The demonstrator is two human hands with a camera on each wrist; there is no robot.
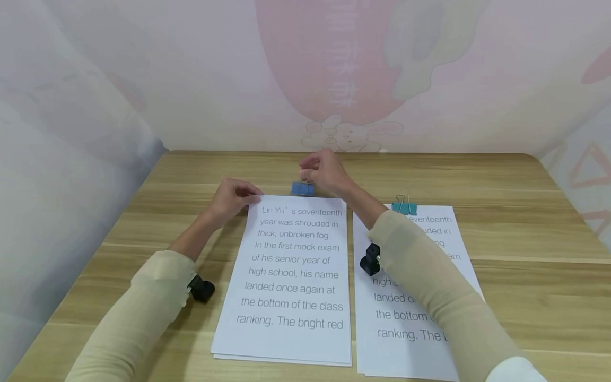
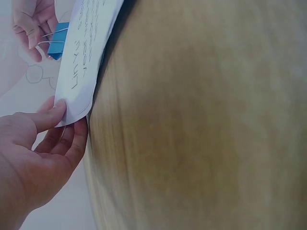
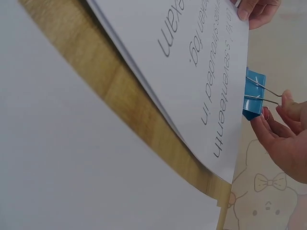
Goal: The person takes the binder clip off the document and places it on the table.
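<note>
Two stacks of printed sheets lie side by side on a wooden table. The left stack has a blue binder clip on its top edge. My right hand pinches that clip's wire handles, the fingers curled round them. My left hand holds the stack's top left corner, thumb on top and fingers under the lifted edge. The right stack carries a teal binder clip with its handles upright, and my right forearm lies across it.
The table's back edge meets a pale wall with a cartoon rabbit print. A light curtain hangs at the left. Bare wood shows to the right of the right stack and behind both stacks.
</note>
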